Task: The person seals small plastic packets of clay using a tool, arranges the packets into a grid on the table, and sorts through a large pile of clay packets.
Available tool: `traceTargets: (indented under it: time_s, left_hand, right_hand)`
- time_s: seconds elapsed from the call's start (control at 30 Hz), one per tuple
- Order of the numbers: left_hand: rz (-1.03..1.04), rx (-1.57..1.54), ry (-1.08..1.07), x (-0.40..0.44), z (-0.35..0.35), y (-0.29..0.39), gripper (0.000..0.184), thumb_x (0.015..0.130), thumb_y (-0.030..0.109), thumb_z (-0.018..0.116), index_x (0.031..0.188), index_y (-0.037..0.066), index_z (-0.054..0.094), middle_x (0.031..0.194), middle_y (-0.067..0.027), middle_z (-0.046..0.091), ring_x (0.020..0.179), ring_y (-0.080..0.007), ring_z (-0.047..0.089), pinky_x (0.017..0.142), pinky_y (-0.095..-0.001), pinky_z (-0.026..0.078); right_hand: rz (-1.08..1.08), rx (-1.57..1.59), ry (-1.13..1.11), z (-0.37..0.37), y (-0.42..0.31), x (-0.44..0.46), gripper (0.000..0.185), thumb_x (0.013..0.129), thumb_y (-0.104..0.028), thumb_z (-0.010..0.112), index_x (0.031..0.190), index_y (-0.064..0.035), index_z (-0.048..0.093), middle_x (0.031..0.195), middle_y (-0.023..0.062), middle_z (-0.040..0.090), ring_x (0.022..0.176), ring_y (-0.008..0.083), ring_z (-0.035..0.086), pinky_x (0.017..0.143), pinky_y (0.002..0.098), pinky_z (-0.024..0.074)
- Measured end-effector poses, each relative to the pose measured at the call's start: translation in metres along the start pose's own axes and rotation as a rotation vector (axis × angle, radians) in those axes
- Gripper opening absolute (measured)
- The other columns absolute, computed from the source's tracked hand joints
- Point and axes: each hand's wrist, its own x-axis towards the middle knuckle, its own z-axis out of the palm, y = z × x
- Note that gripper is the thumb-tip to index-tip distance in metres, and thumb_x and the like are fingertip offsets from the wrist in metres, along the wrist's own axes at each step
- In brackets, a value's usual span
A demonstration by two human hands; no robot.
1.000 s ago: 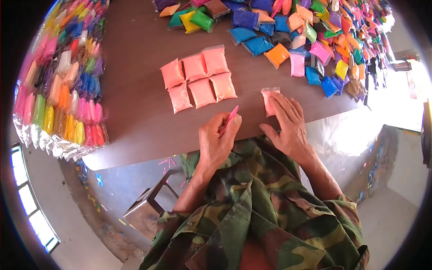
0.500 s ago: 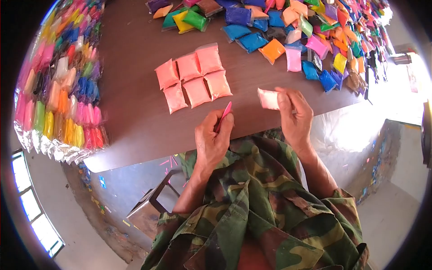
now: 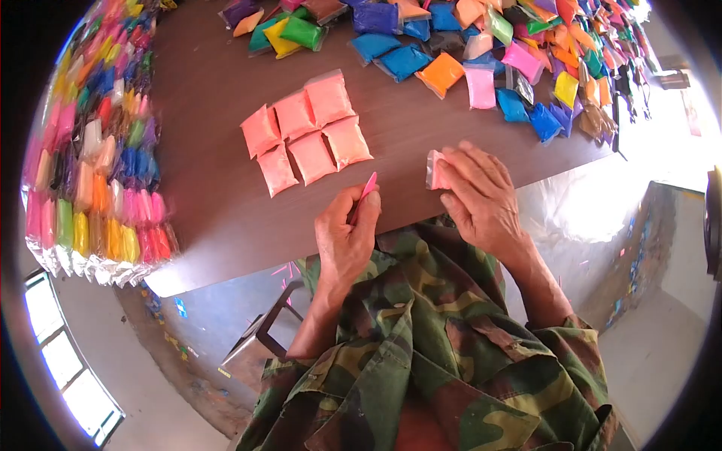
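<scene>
My left hand (image 3: pixel 344 234) is closed around a thin pink plastic tool (image 3: pixel 368 188), its pointed end sticking up past the thumb. Over the table's front part, my right hand (image 3: pixel 481 197) has its fingers curled over a small clear packet of pink clay (image 3: pixel 436 170); most of the packet is hidden under them, and the thumb sits lower, a little apart. Left of the hands lies a block of salmon-pink clay packets (image 3: pixel 312 154), set in two rows on the brown table (image 3: pixel 203 165).
A big heap of mixed-colour packets (image 3: pixel 444 74) covers the table's back right. Along the left edge are stacked long rows of colourful clay packs (image 3: pixel 98 188). Below the table edge stands a metal-framed stool (image 3: pixel 259 342); a window (image 3: pixel 71 361) is at lower left.
My right hand has turned palm-down over the pink packet, which showed more fully between thumb and fingers before. My left hand keeps the pink tool. The view has shifted slightly.
</scene>
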Motion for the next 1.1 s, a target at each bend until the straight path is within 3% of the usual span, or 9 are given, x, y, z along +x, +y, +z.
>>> traceTargets:
  time_s: [0.13, 0.23, 0.33, 0.53, 0.63, 0.83, 0.93, 1.03, 1.1]
  left_hand:
    - [-0.09, 0.047, -0.041, -0.001, -0.005, 0.007, 0.023, 0.11, 0.018, 0.07, 0.116, -0.004, 0.076, 0.085, -0.0047, 0.073, 0.08, -0.0093, 0.065, 0.073, -0.028, 0.053]
    - [-0.042, 0.073, -0.057, 0.001, -0.002, 0.002, 0.024, 0.11, 0.018, 0.07, 0.114, -0.004, 0.077, 0.084, -0.0047, 0.073, 0.079, -0.0094, 0.065, 0.073, -0.0282, 0.052]
    - [0.026, 0.059, -0.018, 0.005, 0.003, 0.003, 0.017, 0.107, 0.012, 0.072, 0.106, -0.004, 0.076, 0.073, -0.0005, 0.063, 0.067, -0.005, 0.053, 0.059, -0.028, 0.043]
    - [0.158, 0.188, -0.021, 0.004, 0.003, 0.005, 0.015, 0.106, 0.008, 0.071, 0.108, -0.006, 0.075, 0.081, -0.0108, 0.068, 0.067, -0.0163, 0.06, 0.061, -0.0339, 0.047]
    - [0.21, 0.197, -0.032, 0.003, 0.007, 0.008, 0.014, 0.105, 0.004, 0.069, 0.114, -0.005, 0.074, 0.086, -0.0172, 0.07, 0.069, -0.0266, 0.065, 0.064, -0.0384, 0.051]
    - [0.106, 0.212, -0.094, -0.006, 0.019, 0.021, 0.016, 0.104, 0.0, 0.066, 0.119, -0.001, 0.072, 0.088, -0.0186, 0.07, 0.077, -0.0337, 0.072, 0.07, -0.0429, 0.057]
    - [0.312, 0.238, -0.078, -0.002, 0.03, 0.011, 0.013, 0.103, 0.003, 0.069, 0.115, 0.003, 0.073, 0.09, -0.0174, 0.072, 0.079, -0.0366, 0.074, 0.069, -0.0442, 0.059]
    - [0.351, 0.324, -0.076, 0.005, 0.038, 0.014, 0.011, 0.103, 0.005, 0.074, 0.113, 0.001, 0.076, 0.087, -0.0145, 0.07, 0.069, -0.0248, 0.068, 0.065, -0.0377, 0.056]
    - [0.371, 0.338, -0.069, 0.011, 0.043, 0.017, 0.009, 0.102, 0.004, 0.075, 0.11, 0.002, 0.077, 0.088, -0.0142, 0.07, 0.07, -0.0279, 0.069, 0.065, -0.0389, 0.056]
  right_hand:
    - [0.02, -0.021, -0.126, 0.002, 0.0, -0.01, 0.07, 0.093, -0.025, 0.079, 0.156, -0.0019, 0.057, 0.164, 0.0134, 0.053, 0.151, 0.0324, 0.05, 0.125, 0.0518, 0.0355]
    - [0.037, -0.086, -0.142, 0.006, -0.007, 0.001, 0.071, 0.093, -0.025, 0.079, 0.156, -0.0017, 0.057, 0.164, 0.0122, 0.052, 0.151, 0.0312, 0.049, 0.127, 0.0531, 0.0326]
    - [0.076, -0.105, -0.149, 0.003, -0.017, -0.003, 0.072, 0.092, -0.026, 0.08, 0.156, -0.002, 0.057, 0.165, 0.0123, 0.052, 0.152, 0.0305, 0.049, 0.127, 0.0529, 0.0315]
    - [0.139, -0.061, -0.138, -0.001, -0.026, -0.003, 0.069, 0.091, -0.021, 0.081, 0.153, 0.0002, 0.059, 0.164, 0.0159, 0.053, 0.15, 0.0338, 0.051, 0.125, 0.0558, 0.0313]
    - [0.186, 0.022, -0.079, 0.002, -0.022, -0.005, 0.072, 0.087, -0.018, 0.085, 0.153, -0.0021, 0.06, 0.163, 0.0172, 0.053, 0.145, 0.0361, 0.054, 0.119, 0.0538, 0.0385]
    - [0.133, 0.059, 0.103, -0.004, -0.009, -0.013, 0.066, 0.081, -0.019, 0.09, 0.143, -0.0109, 0.069, 0.158, 0.0148, 0.057, 0.139, 0.0341, 0.059, 0.107, 0.0486, 0.0476]
    - [0.064, -0.033, 0.042, -0.006, -0.001, -0.019, 0.061, 0.081, -0.017, 0.09, 0.14, -0.0157, 0.072, 0.153, 0.0131, 0.059, 0.135, 0.0335, 0.061, 0.106, 0.0473, 0.0483]
    - [0.054, -0.02, 0.031, -0.001, -0.004, -0.02, 0.057, 0.082, -0.017, 0.089, 0.137, -0.0198, 0.074, 0.144, 0.0101, 0.061, 0.127, 0.032, 0.063, 0.102, 0.0462, 0.0492]
    - [0.067, 0.0, 0.045, 0.0, -0.005, -0.018, 0.055, 0.082, -0.018, 0.088, 0.135, -0.0196, 0.074, 0.14, 0.0087, 0.061, 0.123, 0.031, 0.064, 0.1, 0.046, 0.0495]
